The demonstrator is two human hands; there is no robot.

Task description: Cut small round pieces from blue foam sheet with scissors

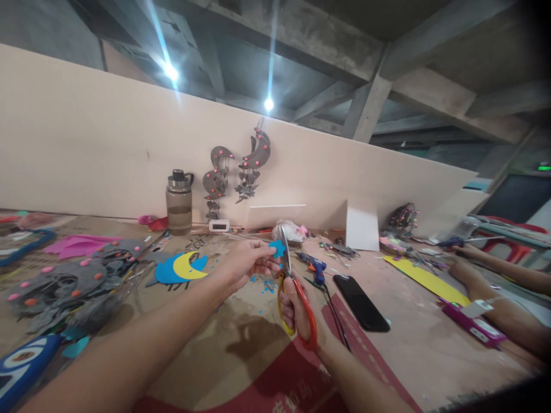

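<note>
My left hand [253, 261] pinches a small blue piece of felt or foam sheet [278, 248] between thumb and fingers. Wrapped through the handles of a pair of scissors [306, 312], one red and one yellow, is my right hand [295, 301]. The scissor blades point up and away, right beside the blue piece; whether they touch it I cannot tell. Tiny blue scraps [267, 284] lie on the table below. To the left of my left hand rests a blue shape with a yellow crescent moon [189, 267] on it.
Grey felt pieces with pink and orange balls [73, 281] spread at left. A drink bottle [179, 201] stands against the board. A blue glue gun [315, 268], a black phone [360, 303] and a yellow strip [426, 281] lie to the right. Another person's arm [499, 310] rests at far right.
</note>
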